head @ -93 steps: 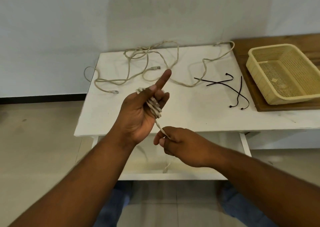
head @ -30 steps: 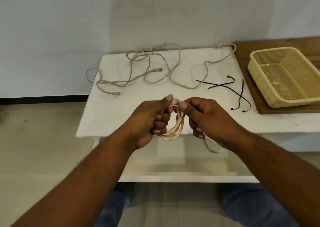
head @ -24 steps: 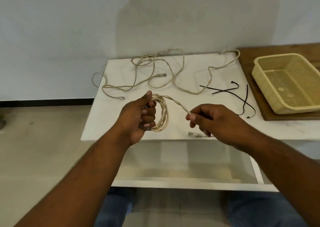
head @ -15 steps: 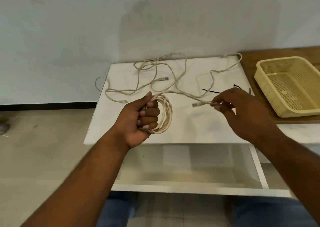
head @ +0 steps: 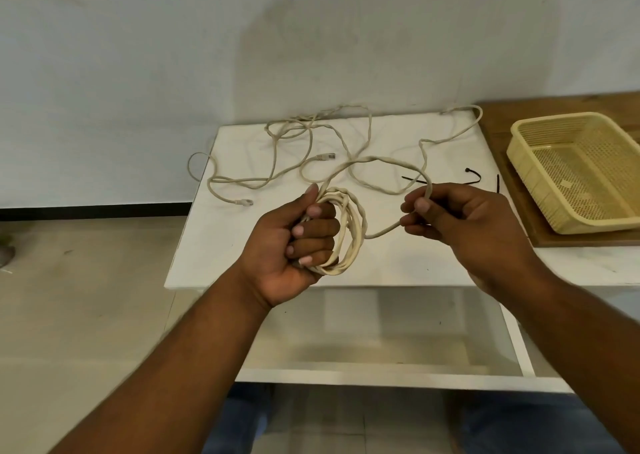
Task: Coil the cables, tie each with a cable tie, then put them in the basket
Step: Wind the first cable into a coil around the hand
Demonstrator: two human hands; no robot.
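My left hand (head: 297, 242) grips a coil of beige cable (head: 351, 232) above the front of the white table (head: 398, 263). A free stretch of the same cable arcs up from the coil and over to my right hand (head: 453, 221), which pinches it; the cable's tail runs from that hand back under toward the coil. Loose beige cables (head: 287, 163) lie tangled across the back of the table. Black cable ties (head: 474, 176) lie behind my right hand, partly hidden by it. An empty yellow basket (head: 585, 169) stands at the right.
The basket rests on a wooden board (head: 512, 183) at the table's right side. A white lower shelf (head: 381, 343) sits under the tabletop. One loose cable loop (head: 194, 166) hangs over the table's left edge. A wall stands close behind.
My right hand pulled the free end out to the right, then drew back toward me, and the free stretch now arcs between both hands. My left hand kept its hold on the coil.
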